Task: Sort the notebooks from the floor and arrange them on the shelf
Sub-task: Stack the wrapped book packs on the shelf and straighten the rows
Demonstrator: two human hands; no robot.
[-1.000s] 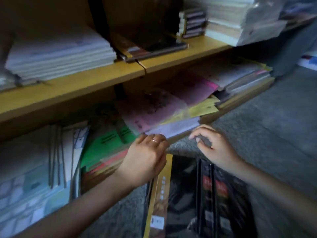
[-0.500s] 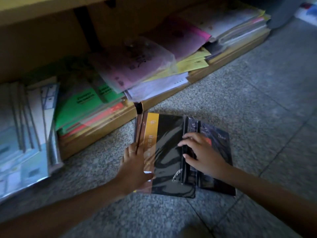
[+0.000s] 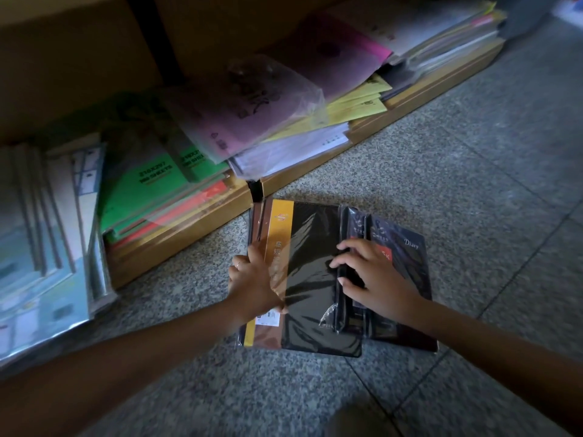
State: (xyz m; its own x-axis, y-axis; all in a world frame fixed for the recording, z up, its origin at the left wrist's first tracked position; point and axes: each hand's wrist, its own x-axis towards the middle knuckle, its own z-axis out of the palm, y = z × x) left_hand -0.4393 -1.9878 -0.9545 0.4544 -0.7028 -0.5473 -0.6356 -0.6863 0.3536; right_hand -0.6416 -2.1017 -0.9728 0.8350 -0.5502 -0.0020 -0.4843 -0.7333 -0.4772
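Slip risk: The black notebook [image 3: 312, 247] has shiny plastic wrap on it. I think it could slide out of my hands when I lift it, because the wrap looks slick.
Pile risk: The thin dark notebooks [image 3: 351, 222] sit loose between the black notebook and the Diary notebook [image 3: 410, 257]. If I lift only one side, I think they could fan out and drop back on the floor [image 3: 441, 171].
Shelf risk: The bottom shelf [image 3: 419, 96] near the top of the frame is very full. The pink packs [image 3: 252, 102] and green pads [image 3: 142, 190] hang over its edge. If I push my notebooks in hard, I think those could slide off.
Dark risk: It is dim here. I could mix up the kinds, since most covers are dark.
Left hand: My left hand [image 3: 255, 282] rests on the left edge of the black notebook, on its gold strip. It is blurry, so I cannot tell if my fingers curl round the edge.
Right hand: My right hand [image 3: 378, 279] holds the thin dark notebooks, with bent fingers on their edge.
Where the notebooks are: They lie on the floor in the middle of the frame, just below the front of the shelf. The black one is between my two hands. The Diary notebook is under my right wrist.
Job so far: None of these are on the shelf yet.
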